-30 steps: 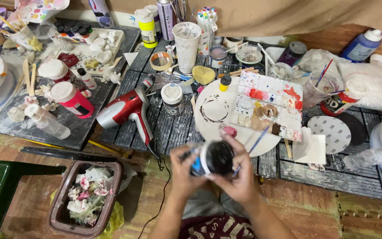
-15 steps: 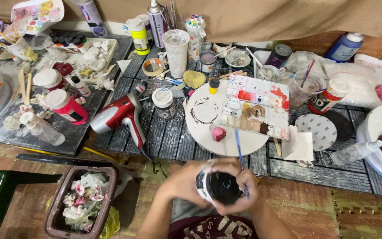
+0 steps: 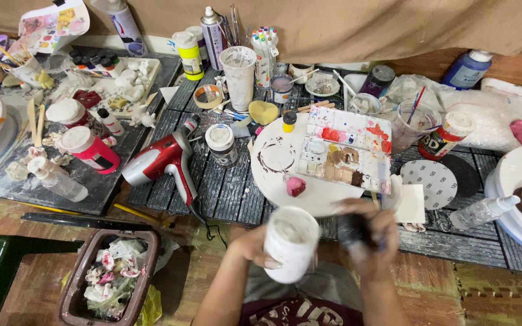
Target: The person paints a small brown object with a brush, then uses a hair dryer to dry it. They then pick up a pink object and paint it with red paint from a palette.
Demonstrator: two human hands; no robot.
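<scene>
Two hands are occupied: white jar (image 3: 290, 244) is gripped by left hand (image 3: 255, 244) near the lap, its dark lid (image 3: 356, 232) clasped in right hand (image 3: 373, 238), apparently just unscrewed; lid likely needs parking beside the palette (image 3: 347, 148).

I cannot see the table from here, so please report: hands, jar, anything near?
Left hand grips white jar. Right hand holds dark lid, blurred. Round white board just ahead.

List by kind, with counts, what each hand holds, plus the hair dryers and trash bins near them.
White jar, in left hand: 1
Dark blurred thing, in right hand: 1
Red hair dryer: 1
Brown bin: 1
Total: 4
</scene>
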